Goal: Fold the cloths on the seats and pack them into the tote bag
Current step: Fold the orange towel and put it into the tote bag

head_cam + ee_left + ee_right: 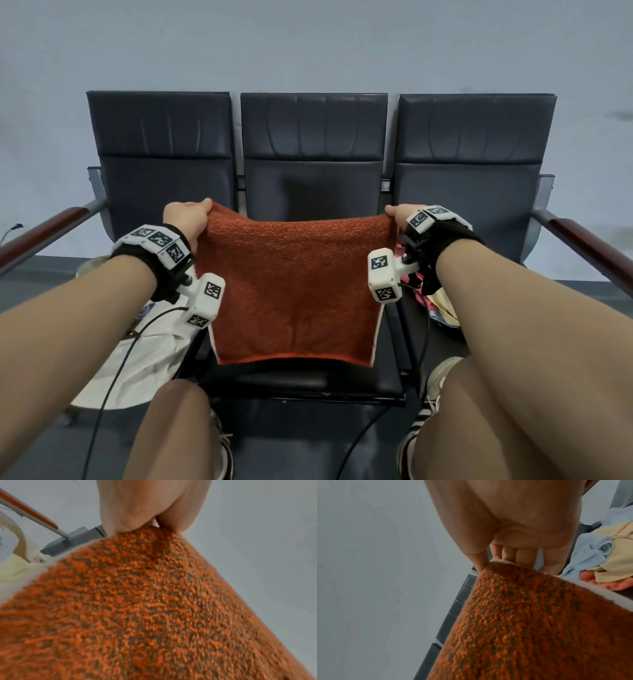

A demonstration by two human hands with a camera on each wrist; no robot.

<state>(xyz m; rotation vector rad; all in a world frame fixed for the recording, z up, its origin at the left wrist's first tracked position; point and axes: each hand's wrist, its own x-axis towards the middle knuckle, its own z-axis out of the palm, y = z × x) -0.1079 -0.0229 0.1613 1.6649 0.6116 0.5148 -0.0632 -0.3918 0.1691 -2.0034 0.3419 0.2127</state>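
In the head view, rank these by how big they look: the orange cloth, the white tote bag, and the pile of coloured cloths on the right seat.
1. orange cloth
2. white tote bag, partly hidden by the arm
3. coloured cloths, mostly hidden

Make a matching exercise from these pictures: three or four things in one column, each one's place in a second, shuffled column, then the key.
Things
1. fuzzy orange cloth
2. white fabric tote bag
3. pile of pale blue and yellow cloths
4. brown wooden armrest

Places
A. on the right seat
B. at the bench's right end
C. held up over the middle seat by the left hand and right hand
D. on the left seat

Pairs: 1-C, 2-D, 3-A, 4-B
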